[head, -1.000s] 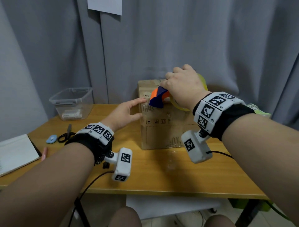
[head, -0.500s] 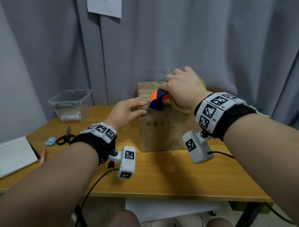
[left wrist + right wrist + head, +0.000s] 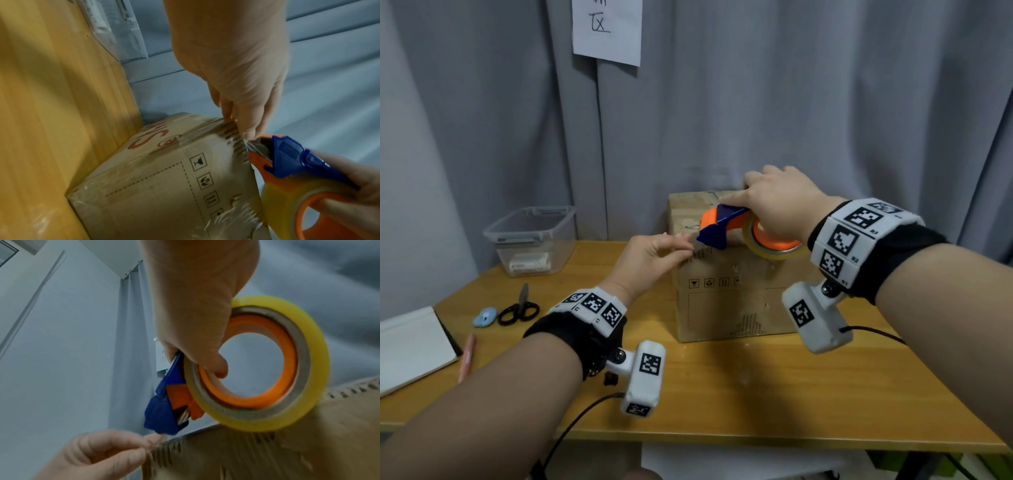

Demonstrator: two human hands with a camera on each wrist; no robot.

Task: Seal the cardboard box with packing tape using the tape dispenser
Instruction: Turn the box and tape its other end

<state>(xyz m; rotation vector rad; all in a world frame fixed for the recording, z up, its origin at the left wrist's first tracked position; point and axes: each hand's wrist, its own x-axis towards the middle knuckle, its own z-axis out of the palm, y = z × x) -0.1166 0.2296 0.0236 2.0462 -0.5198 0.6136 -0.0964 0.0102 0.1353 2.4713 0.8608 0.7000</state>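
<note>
A brown cardboard box [image 3: 736, 301] stands on the wooden table [image 3: 756, 387] against the curtain. My right hand [image 3: 777, 205] grips the orange and blue tape dispenser [image 3: 726, 226] with its yellowish tape roll [image 3: 774, 251] over the box's front top edge. The dispenser's blue nose [image 3: 287, 155] points left at the box's corner. My left hand [image 3: 654, 253] pinches the clear tape end [image 3: 246, 142] between thumb and fingers right at that nose. In the right wrist view the roll [image 3: 267, 363] rests at the box edge [image 3: 267, 451], and the left hand's fingertips [image 3: 150, 443] meet just below the nose.
A clear plastic tub [image 3: 530, 236] stands at the back left. Black scissors [image 3: 518, 308], a small blue object [image 3: 484, 317], a pink pen [image 3: 467, 356] and a white notebook [image 3: 410, 346] lie on the table's left side. A paper sheet [image 3: 607, 31] hangs on the grey curtain.
My left hand went from open beside the box to pinching the tape end at the dispenser's nose. The dispenser has tipped lower and flatter over the box's front edge.
</note>
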